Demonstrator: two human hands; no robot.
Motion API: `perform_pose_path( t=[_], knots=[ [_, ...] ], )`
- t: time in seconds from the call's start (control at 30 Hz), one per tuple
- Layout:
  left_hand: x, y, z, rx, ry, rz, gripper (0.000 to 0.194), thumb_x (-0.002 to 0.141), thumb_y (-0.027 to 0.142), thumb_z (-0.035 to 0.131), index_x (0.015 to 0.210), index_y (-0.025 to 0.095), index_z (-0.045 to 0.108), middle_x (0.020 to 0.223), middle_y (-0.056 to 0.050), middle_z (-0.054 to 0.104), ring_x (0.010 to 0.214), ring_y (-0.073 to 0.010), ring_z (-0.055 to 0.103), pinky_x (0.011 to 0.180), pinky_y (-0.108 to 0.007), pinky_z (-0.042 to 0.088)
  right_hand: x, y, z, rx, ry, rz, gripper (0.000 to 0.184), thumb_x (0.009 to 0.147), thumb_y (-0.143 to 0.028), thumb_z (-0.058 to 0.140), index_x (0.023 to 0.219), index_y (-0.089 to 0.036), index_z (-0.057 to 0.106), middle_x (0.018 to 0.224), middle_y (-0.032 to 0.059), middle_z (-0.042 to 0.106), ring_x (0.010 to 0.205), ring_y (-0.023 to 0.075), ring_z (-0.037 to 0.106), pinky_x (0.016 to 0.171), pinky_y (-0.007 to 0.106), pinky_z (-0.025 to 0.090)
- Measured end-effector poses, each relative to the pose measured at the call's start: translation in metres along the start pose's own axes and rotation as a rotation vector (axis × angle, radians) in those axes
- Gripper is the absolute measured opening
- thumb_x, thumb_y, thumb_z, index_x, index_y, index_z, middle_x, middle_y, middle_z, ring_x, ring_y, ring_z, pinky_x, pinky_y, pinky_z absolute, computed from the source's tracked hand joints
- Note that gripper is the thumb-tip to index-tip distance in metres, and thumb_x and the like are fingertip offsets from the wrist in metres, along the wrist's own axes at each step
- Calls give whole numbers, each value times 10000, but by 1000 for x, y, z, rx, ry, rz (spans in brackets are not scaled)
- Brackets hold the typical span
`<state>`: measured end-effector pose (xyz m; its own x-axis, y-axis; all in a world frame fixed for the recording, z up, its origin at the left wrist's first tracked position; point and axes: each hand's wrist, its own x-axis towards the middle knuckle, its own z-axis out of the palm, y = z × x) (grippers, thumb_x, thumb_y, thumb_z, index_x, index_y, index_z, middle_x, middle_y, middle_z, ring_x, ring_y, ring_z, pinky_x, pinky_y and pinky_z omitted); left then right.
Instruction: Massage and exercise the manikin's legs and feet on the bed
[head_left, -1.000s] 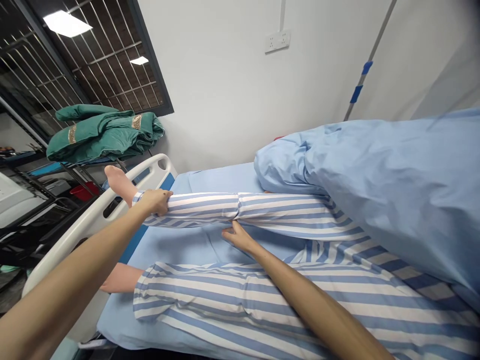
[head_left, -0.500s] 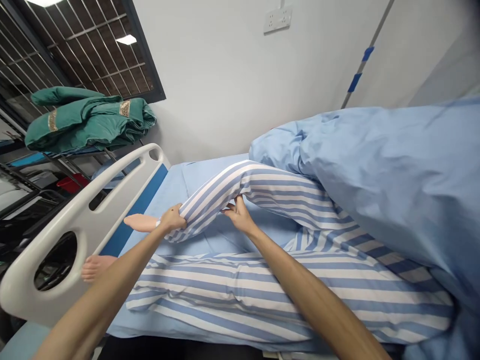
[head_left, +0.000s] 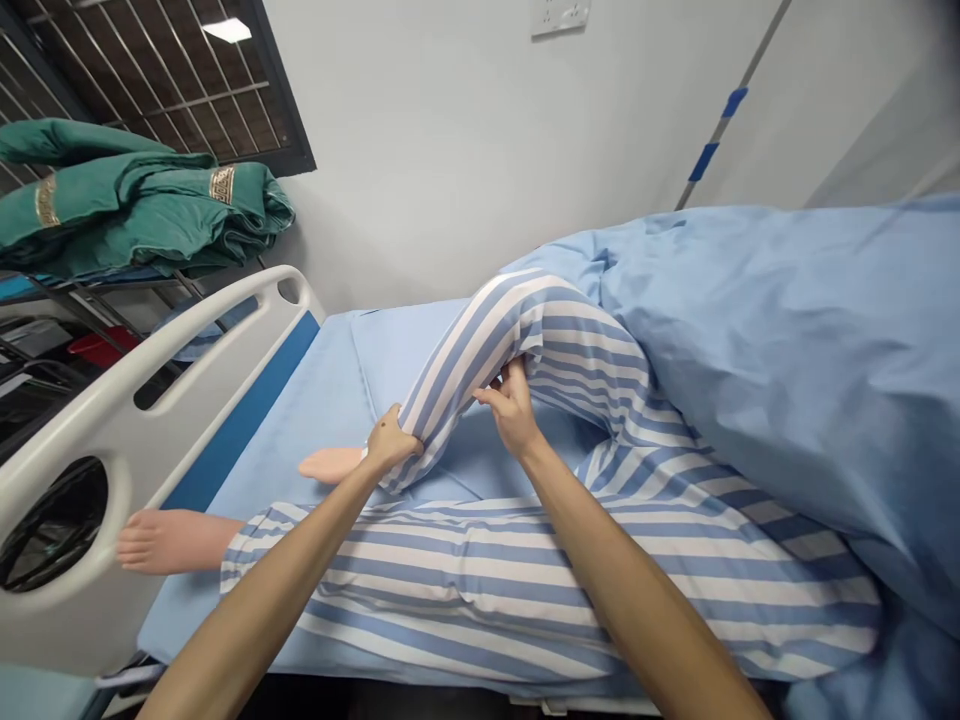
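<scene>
A manikin's bent leg (head_left: 450, 375) in blue-and-white striped trousers rises from the bed, its knee pointing up. My left hand (head_left: 392, 440) is closed round the lower shin near the ankle, over the trouser cuff. My right hand (head_left: 514, 405) is under the bent knee, its fingertips partly hidden behind the cloth and its thumb apart on the near side. The bare foot (head_left: 330, 465) of this leg sticks out left of my left hand. The other striped leg (head_left: 435, 565) lies straight along the near side, with its bare foot (head_left: 161, 542) close to the footboard.
A white footboard (head_left: 247, 295) with cut-out handles closes the left end of the bed. The light blue sheet (head_left: 337, 370) covers the mattress. A bunched blue quilt (head_left: 757, 300) covers the right side. Green folded padded bundles (head_left: 150, 205) sit on a rack behind the footboard.
The knee has risen and bends more sharply. My left hand has moved the ankle to the right, and the foot has slid away from the footboard. My right hand has risen with the knee.
</scene>
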<state>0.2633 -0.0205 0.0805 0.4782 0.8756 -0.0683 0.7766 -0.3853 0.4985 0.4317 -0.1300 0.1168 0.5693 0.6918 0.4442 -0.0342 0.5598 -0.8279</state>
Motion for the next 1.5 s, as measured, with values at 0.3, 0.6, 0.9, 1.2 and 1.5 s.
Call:
perform_pose_path(
  t=[0.3, 0.6, 0.9, 1.2, 1.5],
  knots=[
    [-1, -15, -12, -26, -106, 121, 635, 493, 282, 688, 1095, 182, 514, 955, -41, 630, 843, -199, 581, 651, -255, 429, -9, -2, -2, 135, -37, 159, 519, 648, -213, 525, 1142, -356, 455, 1104, -18, 509, 850, 147, 497, 644, 260, 452],
    [-12, -82, -73, 278, -126, 154, 655, 506, 303, 646, 1139, 227, 495, 998, -32, 635, 904, -226, 587, 715, -273, 442, -21, 9, 6, 384, -315, 463, 340, 666, -168, 591, 989, -271, 569, 1068, 6, 541, 950, 191, 525, 766, 373, 487],
    [-15, -89, -147, 738, -131, 214, 566, 567, 406, 565, 1103, 247, 471, 1004, -78, 636, 900, -280, 597, 666, -300, 422, -34, 27, 14, 343, -459, 711, 345, 670, -205, 649, 1010, -216, 591, 1141, 63, 571, 1063, 239, 533, 803, 384, 483],
    [7, -40, -220, 901, -91, 362, 447, 524, 356, 611, 948, 242, 525, 859, -59, 632, 829, -281, 588, 718, -314, 379, -42, 38, 24, 299, -460, 919, 469, 646, -236, 702, 1087, -198, 547, 1345, 102, 399, 1015, 266, 577, 756, 380, 508],
    [-8, -48, -195, 733, -63, 307, 730, 552, 336, 616, 1250, 323, 401, 1035, -40, 628, 937, -291, 568, 727, -291, 371, -35, 24, 25, 379, -449, 753, 419, 682, -237, 670, 1071, -250, 516, 1319, 64, 404, 1011, 247, 582, 796, 389, 491]
  ],
)
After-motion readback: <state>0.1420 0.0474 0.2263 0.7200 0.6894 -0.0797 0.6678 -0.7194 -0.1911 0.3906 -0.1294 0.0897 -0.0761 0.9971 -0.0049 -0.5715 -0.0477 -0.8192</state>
